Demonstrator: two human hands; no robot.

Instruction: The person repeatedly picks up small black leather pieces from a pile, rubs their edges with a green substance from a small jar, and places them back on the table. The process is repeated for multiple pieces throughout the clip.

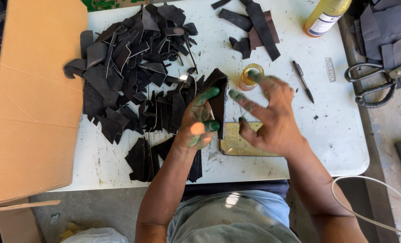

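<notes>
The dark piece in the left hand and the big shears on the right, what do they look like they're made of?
The dark piece, held in the left hand, looks like black leather or a similar sheet: matte, limp, folded. The shears look like bare grey metal with a dull sheen; their lower loop seems wrapped in something dark.

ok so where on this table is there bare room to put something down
Bare table right of the pen, between it and the scissors, and along the near right edge. Crowded on the left under the black scrap pile beside the left hand.

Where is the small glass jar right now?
In the head view, the small glass jar stands on the white table, just beyond the right hand, left of the black pen.
</notes>
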